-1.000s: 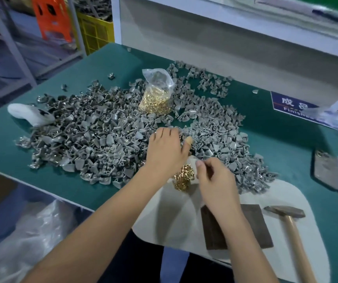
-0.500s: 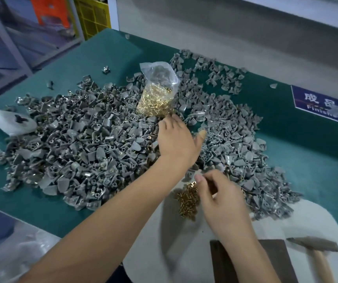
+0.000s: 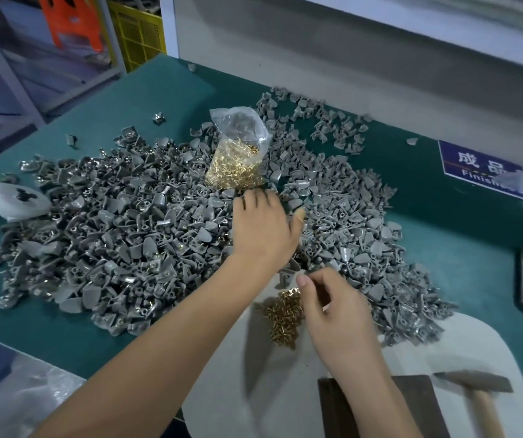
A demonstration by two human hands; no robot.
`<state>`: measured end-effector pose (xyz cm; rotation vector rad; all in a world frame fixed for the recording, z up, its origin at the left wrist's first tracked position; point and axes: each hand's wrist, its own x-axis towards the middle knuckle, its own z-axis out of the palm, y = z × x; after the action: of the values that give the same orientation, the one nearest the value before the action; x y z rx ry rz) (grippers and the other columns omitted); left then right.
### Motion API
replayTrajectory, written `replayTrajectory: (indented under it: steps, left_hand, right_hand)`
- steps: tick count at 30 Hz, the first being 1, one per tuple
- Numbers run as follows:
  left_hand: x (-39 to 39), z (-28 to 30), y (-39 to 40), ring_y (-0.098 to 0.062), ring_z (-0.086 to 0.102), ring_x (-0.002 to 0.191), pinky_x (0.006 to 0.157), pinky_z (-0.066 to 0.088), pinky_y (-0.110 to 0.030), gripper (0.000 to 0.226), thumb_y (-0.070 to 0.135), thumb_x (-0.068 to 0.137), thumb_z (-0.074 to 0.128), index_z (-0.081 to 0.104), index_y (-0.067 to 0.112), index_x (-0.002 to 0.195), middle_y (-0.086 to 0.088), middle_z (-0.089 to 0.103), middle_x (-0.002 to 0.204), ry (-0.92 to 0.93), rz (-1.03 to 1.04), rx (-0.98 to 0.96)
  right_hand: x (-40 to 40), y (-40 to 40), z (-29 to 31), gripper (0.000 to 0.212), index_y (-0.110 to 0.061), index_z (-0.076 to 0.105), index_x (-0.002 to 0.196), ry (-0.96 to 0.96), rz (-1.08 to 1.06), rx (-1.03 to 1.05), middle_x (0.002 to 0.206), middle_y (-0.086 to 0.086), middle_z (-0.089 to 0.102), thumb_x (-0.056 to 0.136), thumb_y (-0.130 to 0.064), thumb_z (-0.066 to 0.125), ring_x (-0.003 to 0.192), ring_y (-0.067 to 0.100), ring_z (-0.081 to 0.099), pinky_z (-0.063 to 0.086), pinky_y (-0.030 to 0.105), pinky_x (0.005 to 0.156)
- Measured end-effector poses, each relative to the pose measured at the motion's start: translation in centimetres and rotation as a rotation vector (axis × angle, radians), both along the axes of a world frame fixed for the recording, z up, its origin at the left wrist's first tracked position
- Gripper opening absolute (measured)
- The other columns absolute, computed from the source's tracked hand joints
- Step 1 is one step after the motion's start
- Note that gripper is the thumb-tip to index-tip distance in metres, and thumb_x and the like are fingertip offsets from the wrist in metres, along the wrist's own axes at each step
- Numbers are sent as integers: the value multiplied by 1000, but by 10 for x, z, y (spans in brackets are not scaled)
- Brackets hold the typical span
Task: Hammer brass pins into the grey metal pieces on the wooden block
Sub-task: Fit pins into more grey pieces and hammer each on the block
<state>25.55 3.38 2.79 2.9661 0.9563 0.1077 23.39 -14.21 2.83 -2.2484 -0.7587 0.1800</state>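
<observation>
**Hands at the pins and the grey pieces**

A small heap of loose brass pins [image 3: 285, 319] lies on a white mat [image 3: 228, 368], at the near edge of the big pile of grey pieces [image 3: 121, 235]. The right hand [image 3: 337, 314] is just beside this heap, on its right side. Its fingers are curled and the thumb meets the fingertips, as in a pinch, but what is between them is too small to tell. The left hand [image 3: 263, 229] rests palm down on the grey pieces, with fingers straight and a little spread; it holds nothing that I can see. Its fingertips are near a clear bag [image 3: 238, 150] full of more pins, which stands upright in the pile. The dark block [image 3: 411, 406] lies on the mat at the bottom edge, partly behind the right forearm. A hammer [image 3: 474, 393] lies just right of the block, its head pointing left. All stands on a green table [image 3: 443, 248].
</observation>
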Motion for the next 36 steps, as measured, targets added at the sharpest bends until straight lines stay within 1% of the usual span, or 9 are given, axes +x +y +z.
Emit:
replayTrajectory:
  steps: [7,11,16,20,23,26,29,33,36]
  left_hand:
    - [14,1,-4,-40,47,125,112,23,-57,93,66,96,0,52,-1,135,-24,56,132,196,66,78]
    - [6,-5,-4,-35,53,123,115,23,-54,77,63,100,12,57,7,129,-18,59,130,34,-19,-3]
    - [-15,-12,-14,-26,40,143,123,3,-55,62,54,103,18,49,13,140,-7,57,142,-222,-170,-86]
    - [-24,-2,1,-33,28,148,121,9,-58,78,61,100,13,37,4,148,-14,48,150,-38,49,65]
    - [-25,-2,4,-33,23,150,121,3,-61,78,58,101,9,33,4,151,-16,39,156,96,49,70]
    - [-27,-1,10,-30,35,141,117,18,-56,52,40,98,41,47,14,142,-9,50,145,72,-38,106]
    - [-21,8,32,-32,43,129,108,33,-47,54,30,88,66,53,17,139,-8,55,136,54,-28,40]
    - [-5,19,49,-31,55,119,105,40,-43,40,3,88,63,67,15,126,-11,63,124,57,-26,6]
    - [-5,25,56,-31,63,101,92,49,-40,28,1,94,58,72,13,114,-12,70,109,8,-44,-19]
  right_hand:
    - [-1,1,1,22,-33,56,83,-4,0,12,68,-15,60,102,-44,52,56,9,55,34,25,47]
    - [0,1,1,20,-32,57,84,7,-16,34,60,-10,56,102,-40,55,55,9,54,42,34,51]
    - [0,0,2,21,-31,58,84,21,-29,64,61,-14,56,102,-40,55,57,7,53,39,30,53]
    - [0,0,1,20,-30,61,87,20,-22,46,63,-14,58,102,-42,54,57,5,52,38,30,54]
    - [0,1,2,20,-29,61,88,15,-18,40,64,-12,58,101,-43,54,58,5,53,36,28,54]
    - [-1,1,2,22,-31,58,86,29,-18,29,62,-12,56,101,-44,52,55,5,52,32,27,53]
    - [-2,1,5,24,-33,55,84,28,-9,0,62,-11,57,101,-48,49,57,5,54,31,25,51]
    - [-2,1,5,24,-31,56,86,31,1,-1,64,-8,59,102,-48,48,56,7,53,39,31,52]
    - [-3,0,5,26,-29,55,85,47,15,25,63,-7,56,103,-47,48,56,8,52,40,34,53]
